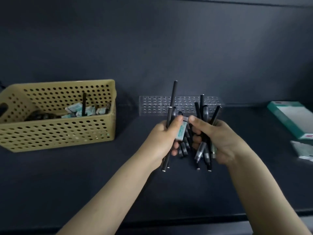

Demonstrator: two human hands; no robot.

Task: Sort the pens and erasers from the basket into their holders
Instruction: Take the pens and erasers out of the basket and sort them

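My left hand (165, 138) grips a long black pen (171, 112) held upright, and pins a white eraser with a teal sleeve (181, 129) under the thumb. A bunch of several black pens (200, 146) fills my right hand (218, 141), their tips fanned up and down. Both hands hover over the dark table, in front of a clear plastic pen holder (152, 106) with rows of holes. To the left stands the tan perforated basket (55, 116), which holds several erasers (79, 109), one upright pen (84, 104) and more dark pens.
A teal and white box (294, 119) lies at the right edge of the table, with a clear plastic packet (301, 150) just in front of it. A dark wall rises behind the table. The table's front edge runs along the bottom.
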